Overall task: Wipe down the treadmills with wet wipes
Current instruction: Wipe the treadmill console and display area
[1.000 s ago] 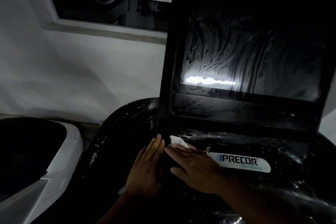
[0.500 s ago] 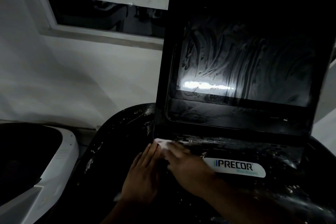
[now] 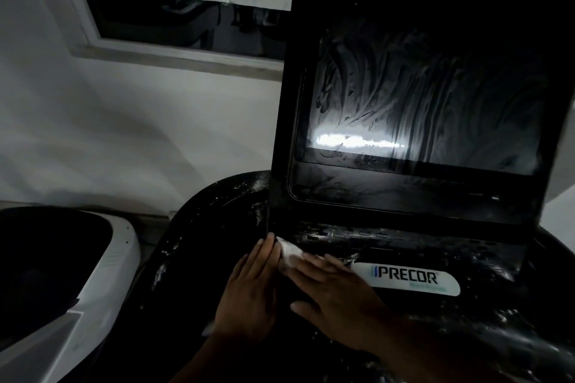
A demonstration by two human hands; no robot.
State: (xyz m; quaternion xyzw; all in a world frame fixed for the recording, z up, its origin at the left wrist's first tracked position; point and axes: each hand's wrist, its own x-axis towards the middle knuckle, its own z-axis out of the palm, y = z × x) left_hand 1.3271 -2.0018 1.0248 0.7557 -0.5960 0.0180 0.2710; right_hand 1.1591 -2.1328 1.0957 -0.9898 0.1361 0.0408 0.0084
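White wet wipe (image 3: 287, 253) under flat right hand (image 3: 336, 298), just beside left hand (image 3: 252, 286).

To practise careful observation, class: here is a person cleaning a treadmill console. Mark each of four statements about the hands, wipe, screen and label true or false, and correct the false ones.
1. The right hand presses a white wipe onto the black console. True.
2. The left hand grips a spray bottle. False: it lies flat on the console beside the right hand, fingers straight.
3. The screen shows smeary streaks. True.
4. The Precor label sits left of both hands. False: it sits to their right.
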